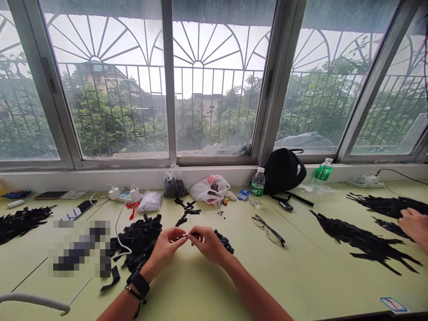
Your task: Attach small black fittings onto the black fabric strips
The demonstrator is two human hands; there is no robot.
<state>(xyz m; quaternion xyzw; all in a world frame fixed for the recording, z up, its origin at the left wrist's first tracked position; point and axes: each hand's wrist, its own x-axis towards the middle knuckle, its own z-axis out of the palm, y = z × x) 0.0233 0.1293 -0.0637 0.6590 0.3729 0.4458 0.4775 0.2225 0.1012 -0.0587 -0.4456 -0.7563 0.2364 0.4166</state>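
My left hand [169, 243], with a dark watch on its wrist, and my right hand [207, 244] meet in the middle above the table. Both are closed, pinching a short black strip [186, 236] between thumbs and fingers; most of it is hidden by the fingertips. Close to my left hand lies a heap of black fabric strips [138, 238]. A pile of small shiny black pieces [224, 241] shows partly behind my right hand; they are too small to name. Several strips [187, 210] with small pieces on them lie farther back.
Eyeglasses [268, 229] lie right of my hands, with a water bottle [257, 189] and black bag [284, 171] behind. Plastic bags [210, 189] line the windowsill. A white cable [117, 232] crosses the left heap. At right, another person's hand [414, 225] touches black strips [364, 243].
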